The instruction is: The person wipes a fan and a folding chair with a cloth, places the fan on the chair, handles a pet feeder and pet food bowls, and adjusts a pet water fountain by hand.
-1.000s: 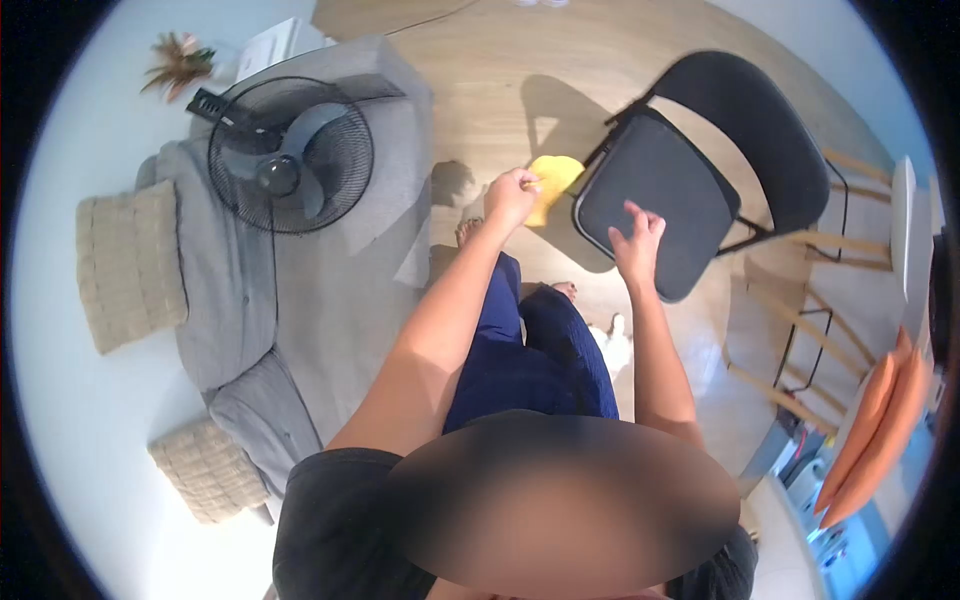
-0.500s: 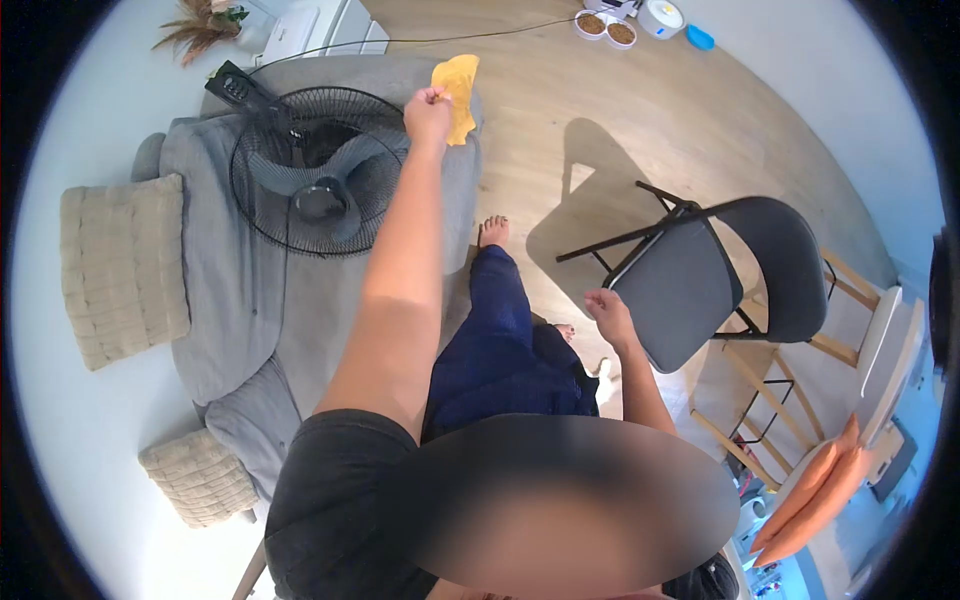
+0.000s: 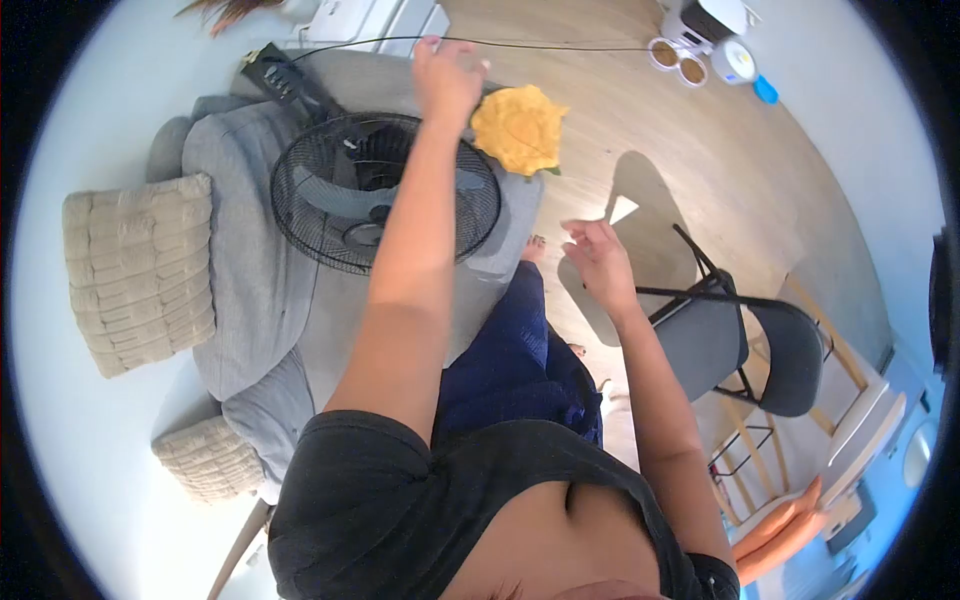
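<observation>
A yellow flower-shaped cloth piece [image 3: 520, 130] with a bit of green at its lower edge is at the far corner of the grey sofa [image 3: 335, 335]. Whether it rests flat there or is still in the air, I cannot tell. My left hand [image 3: 449, 80] is just left of and beyond it, fingers apart and holding nothing, close to a thin black cord [image 3: 560, 46]. Beneath my left forearm, a black fan [image 3: 330, 200] lies on the sofa. My right hand [image 3: 602, 265] hangs over the floor near the folding chair, fingers loosely bent and apart, with nothing in it.
A dark folding chair [image 3: 700, 345] stands on the right, with a wooden-framed white chair [image 3: 850, 420] behind it. Pet bowls [image 3: 678, 62] sit on the floor at the far right. Beige cushions [image 3: 140, 275] lie along the left wall, and white drawers [image 3: 400, 25] stand at the back.
My left hand has let go of the yellow cloth piece, which is now spread out at the sofa's corner. My right hand has moved forward, and the view has shifted.
</observation>
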A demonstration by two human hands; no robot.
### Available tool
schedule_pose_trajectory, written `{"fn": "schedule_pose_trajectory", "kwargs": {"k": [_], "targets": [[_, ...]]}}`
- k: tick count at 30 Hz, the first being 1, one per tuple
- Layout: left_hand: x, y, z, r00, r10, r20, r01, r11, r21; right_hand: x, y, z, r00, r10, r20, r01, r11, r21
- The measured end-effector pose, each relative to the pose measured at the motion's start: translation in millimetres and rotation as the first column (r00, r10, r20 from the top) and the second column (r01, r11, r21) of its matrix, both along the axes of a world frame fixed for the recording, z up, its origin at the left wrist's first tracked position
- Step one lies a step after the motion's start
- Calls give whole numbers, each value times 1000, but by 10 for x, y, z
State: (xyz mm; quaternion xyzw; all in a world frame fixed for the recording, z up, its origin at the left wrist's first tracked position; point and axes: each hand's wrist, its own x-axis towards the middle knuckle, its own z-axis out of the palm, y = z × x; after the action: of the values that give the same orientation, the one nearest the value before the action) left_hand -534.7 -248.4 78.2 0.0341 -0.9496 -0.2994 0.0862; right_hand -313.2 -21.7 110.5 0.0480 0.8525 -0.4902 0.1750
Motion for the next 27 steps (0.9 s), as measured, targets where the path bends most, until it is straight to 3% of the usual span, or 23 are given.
{"fn": "schedule_pose_trajectory", "kwargs": {"k": [2,4,5,7,10,11,13,14,17,21,23,27], "targets": [[-169,-472,176,994,98,44,-98,995,-12,-247,-311,71,997,70,-43,-72,995,-70],[-299,-1100,190,960,253,123,-255,967,4,-499,-635,71,949,200,-243,-222,973,-65],[-345,-1432,111,931,325,166,-334,942,27,-600,-795,67,946,214,-243,-238,969,-71],[-344,-1823,171,828,528,191,-518,849,-100,-770,-1077,45,926,269,-265,-280,960,-7],[-408,-2372,-79,711,666,226,-662,743,-105,-937,-1367,-14,902,338,-267,-332,941,72],[-447,-2599,-159,708,669,228,-665,740,-107,-976,-1439,-46,887,358,-290,-338,934,118],[-521,-3047,-371,819,445,363,-540,811,225,-1002,-1551,-147,887,386,-253,-364,922,129],[-550,-3148,-530,844,447,297,-533,766,359,-1010,-1593,-188,886,408,-220,-385,912,141],[-508,-2975,-222,772,440,458,-619,685,386,-1002,-1664,-224,894,402,-200,-375,913,160],[-668,-3159,-274,779,425,461,-620,630,468,-1012,-1614,-291,884,406,-232,-377,912,159],[-787,-3259,-276,825,330,458,-562,550,617,-1019,-1591,-298,881,414,-227,-393,910,132],[-877,-3252,-285,835,359,417,-550,538,638,-1035,-1556,-308,879,422,-223,-406,906,117]]}}
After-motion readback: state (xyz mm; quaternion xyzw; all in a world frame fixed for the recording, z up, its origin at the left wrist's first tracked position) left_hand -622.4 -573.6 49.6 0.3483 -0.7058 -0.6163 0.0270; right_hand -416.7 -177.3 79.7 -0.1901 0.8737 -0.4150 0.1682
